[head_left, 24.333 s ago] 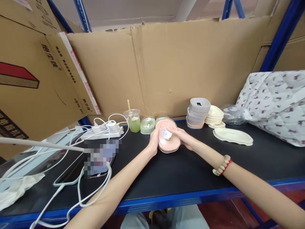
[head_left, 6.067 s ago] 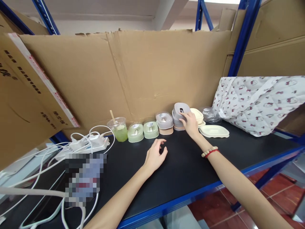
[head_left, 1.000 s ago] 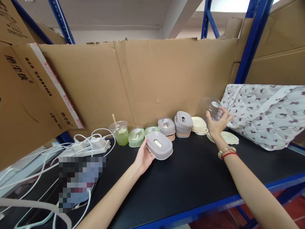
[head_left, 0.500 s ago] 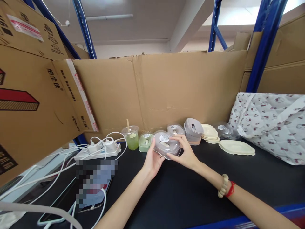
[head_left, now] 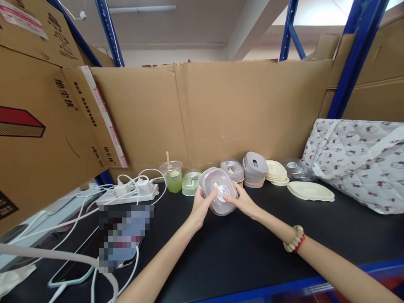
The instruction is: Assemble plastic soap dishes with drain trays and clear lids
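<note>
Between both hands I hold a greyish-mauve box with a clear domed lid [head_left: 217, 181], raised over the black table and tilted so its top faces me. A round white sticker sits on the lid. My left hand [head_left: 202, 206] grips its left side, thumb on top. My right hand [head_left: 244, 202] clasps its right side with the fingers over the edge. Just behind stand a green lidded box [head_left: 191, 183] on the left and another mauve lidded box [head_left: 232, 169]. To the right is a stack of grey boxes [head_left: 255, 165].
Cream trays [head_left: 276, 169] are stacked at the back right, with a single cream tray [head_left: 311, 191] and clear lids [head_left: 295, 168] nearby. A patterned quilted bag [head_left: 356, 164] stands far right. At left are a green drink [head_left: 173, 181], a power strip [head_left: 129, 197], cables and a phone [head_left: 72, 269].
The held box has been turned and tilted towards me, so its sticker now sits lower. My left thumb has moved onto the lid. The camera view has shifted slightly.
</note>
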Demonstrator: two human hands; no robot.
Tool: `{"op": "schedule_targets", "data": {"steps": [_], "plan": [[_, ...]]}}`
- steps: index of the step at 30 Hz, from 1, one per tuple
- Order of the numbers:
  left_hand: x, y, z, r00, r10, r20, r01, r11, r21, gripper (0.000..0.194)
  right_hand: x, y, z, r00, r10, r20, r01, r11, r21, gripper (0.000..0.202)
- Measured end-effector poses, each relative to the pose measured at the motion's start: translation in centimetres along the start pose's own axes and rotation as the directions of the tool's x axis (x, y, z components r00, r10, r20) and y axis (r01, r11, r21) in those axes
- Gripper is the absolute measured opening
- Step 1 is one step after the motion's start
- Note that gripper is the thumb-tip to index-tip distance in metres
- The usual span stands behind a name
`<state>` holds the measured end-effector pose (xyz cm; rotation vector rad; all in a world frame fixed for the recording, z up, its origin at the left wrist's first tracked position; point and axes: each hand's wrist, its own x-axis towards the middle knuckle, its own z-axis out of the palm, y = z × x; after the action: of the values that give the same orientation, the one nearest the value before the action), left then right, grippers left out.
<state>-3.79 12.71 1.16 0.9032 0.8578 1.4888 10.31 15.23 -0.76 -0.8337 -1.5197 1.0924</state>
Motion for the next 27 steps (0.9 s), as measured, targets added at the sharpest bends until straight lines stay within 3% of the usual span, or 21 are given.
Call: {"op": "schedule_targets", "data": {"steps": [10, 18, 22, 27], "plan": [[0.2, 0.6, 0.0, 1.0, -0.014, 0.008, 0.014, 0.998, 0.063, 0.049, -0.1, -1.0, 0.0, 1.0, 0.018, 0.011, -0.018, 0.999, 0.04, 0.055], [0.5, 0.4, -0.3, 0.994, -0.101, 0.052, 0.1, 0.995, 0.032, 0.056, -0.1, -0.9, -0.2, 0.999, 0.04, 0.012, -0.04, 0.999, 0.003, 0.057], [0.4, 0.2, -0.1, 0.993, -0.122, 0.012, 0.121, 0.992, 0.044, 0.049, -0.4, -1.1, -0.1, 0.989, 0.141, 0.048, -0.14, 0.99, -0.01, 0.062], [0.3, 0.2, 0.1, 0.993, -0.096, -0.073, 0.103, 0.989, 0.101, 0.04, -0.6, -1.7, -0.4, 0.941, 0.316, 0.118, -0.319, 0.948, 0.0, 0.073]]}}
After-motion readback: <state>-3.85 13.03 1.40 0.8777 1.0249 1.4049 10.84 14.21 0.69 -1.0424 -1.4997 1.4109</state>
